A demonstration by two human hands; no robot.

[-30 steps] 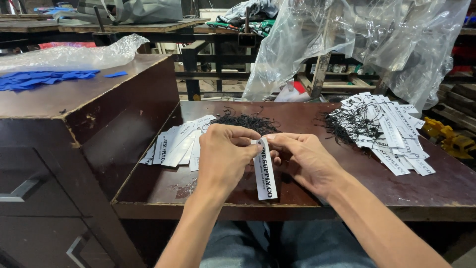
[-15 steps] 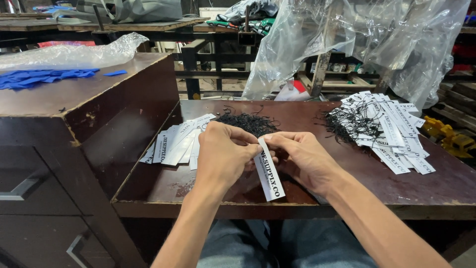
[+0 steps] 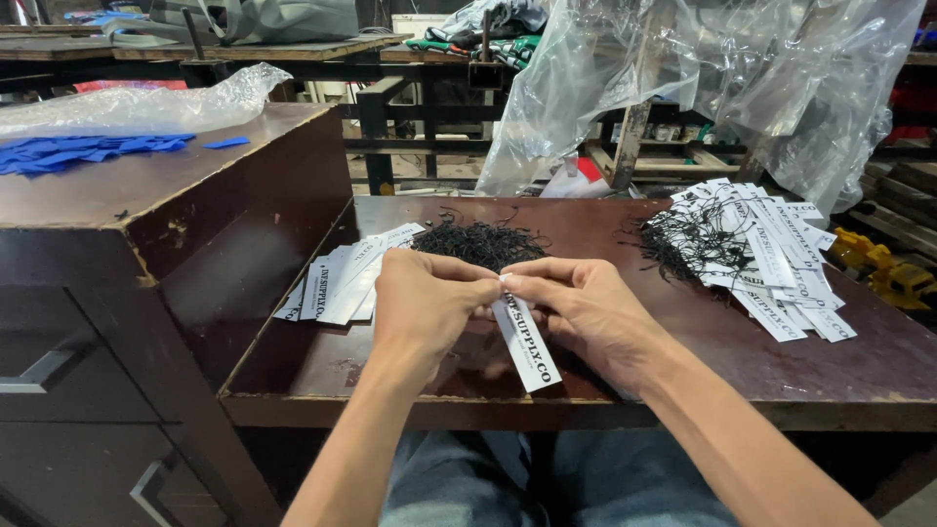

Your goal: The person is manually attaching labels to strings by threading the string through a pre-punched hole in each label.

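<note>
Left hand (image 3: 422, 303) and right hand (image 3: 584, 310) pinch a white tag (image 3: 524, 342) at its top; string, possibly hidden between fingertips, could slip free.

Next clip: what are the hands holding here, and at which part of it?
Both the left hand and the right hand pinch one white paper tag at its top end; the rest of the tag hangs free toward the table edge.
</note>
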